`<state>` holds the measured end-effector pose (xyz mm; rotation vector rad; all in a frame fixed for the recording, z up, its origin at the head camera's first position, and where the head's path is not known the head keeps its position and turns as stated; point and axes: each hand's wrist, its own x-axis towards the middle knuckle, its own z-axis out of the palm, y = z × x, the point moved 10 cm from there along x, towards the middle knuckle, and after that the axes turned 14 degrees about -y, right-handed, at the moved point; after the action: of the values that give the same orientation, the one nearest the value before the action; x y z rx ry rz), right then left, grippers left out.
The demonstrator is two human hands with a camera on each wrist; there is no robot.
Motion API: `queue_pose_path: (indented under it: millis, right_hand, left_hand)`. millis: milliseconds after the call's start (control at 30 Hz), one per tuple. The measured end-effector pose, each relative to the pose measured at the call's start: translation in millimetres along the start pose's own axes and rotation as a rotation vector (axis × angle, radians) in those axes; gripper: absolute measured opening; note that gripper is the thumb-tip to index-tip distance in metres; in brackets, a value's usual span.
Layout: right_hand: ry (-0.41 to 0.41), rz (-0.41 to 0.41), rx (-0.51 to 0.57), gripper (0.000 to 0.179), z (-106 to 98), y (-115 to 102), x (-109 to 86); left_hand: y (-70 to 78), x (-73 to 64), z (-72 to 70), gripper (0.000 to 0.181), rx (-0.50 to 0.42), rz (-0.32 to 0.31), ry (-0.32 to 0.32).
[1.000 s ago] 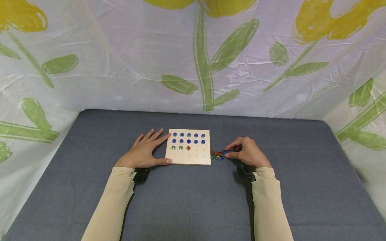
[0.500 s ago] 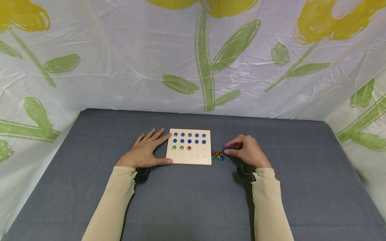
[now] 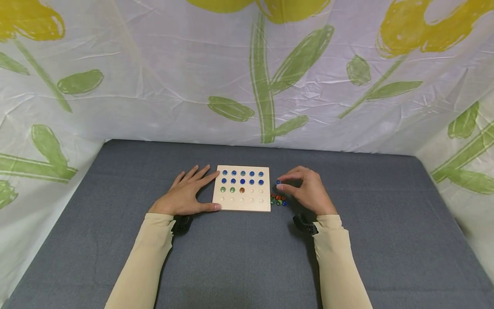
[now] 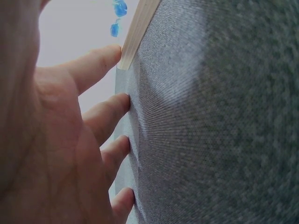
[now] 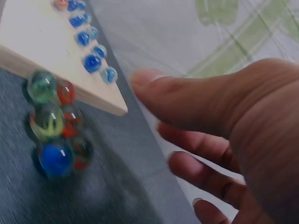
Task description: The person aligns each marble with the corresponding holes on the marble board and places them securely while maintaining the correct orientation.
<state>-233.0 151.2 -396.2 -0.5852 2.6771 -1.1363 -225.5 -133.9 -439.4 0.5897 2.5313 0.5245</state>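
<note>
Blue marble (image 3: 278, 182) pinched in right hand (image 3: 305, 191) grip; left hand (image 3: 185, 195), fingers spread, steadies board (image 3: 241, 205). If pinch loosens, marble could be dropped among loose marbles (image 3: 278, 200).

A small blue marble (image 3: 278, 182) (pinched, lifted) sits just right of the wooden board (image 3: 241, 207).

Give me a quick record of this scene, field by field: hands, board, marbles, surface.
left hand: left hand lies flat on the cloth, thumb and forefinger against the board's left edge
right hand: right hand pinches a blue marble above the cloth, right of the board
board: wooden board, five by four dimples; two far rows hold blue marbles, third row two green and one amber, nearest row bare
loose marbles: pile of marbles on the cloth beside the board's right edge
surface: grey cloth
</note>
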Motion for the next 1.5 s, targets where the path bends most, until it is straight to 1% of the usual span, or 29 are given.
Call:
queue_pose_path:
  millis: [133, 267, 433, 633, 833, 1167, 1500]
  right_hand:
    - [0.016, -0.038, -0.022, 0.02, 5, -10, 3.2]
    - [0.016, -0.056, -0.028, 0.017, 11, -17, 6.1]
    - [0.025, -0.077, -0.012, 0.017, 17, -21, 9.0]
    - [0.045, -0.11, -0.024, 0.017, 24, -27, 11.4]
    - [0.069, -0.117, -0.038, 0.017, 31, -33, 14.3]
    - [0.062, -0.117, -0.057, 0.016, 42, -40, 16.6]
    - [0.016, -0.103, -0.034, 0.015, 50, -40, 17.4]
  left_hand:
    - [-0.3, -0.9, -0.2, 0.103, -0.003, 0.002, 0.004]
    - [-0.2, -1.3, 0.0, 0.103, -0.005, 0.003, 0.005]
    - [-1.3, -1.0, 0.2, 0.103, -0.003, 0.003, 0.004]
    - [-2.1, -0.4, 0.1, 0.103, 0.001, 0.001, 0.0]
    - [-1.8, 0.9, -0.8, 0.103, 0.004, 0.001, 0.001]
    - [-1.0, 1.0, -0.9, 0.103, 0.008, -0.002, -0.002]
    - [-1.5, 0.5, -0.2, 0.102, 0.004, 0.005, 0.001]
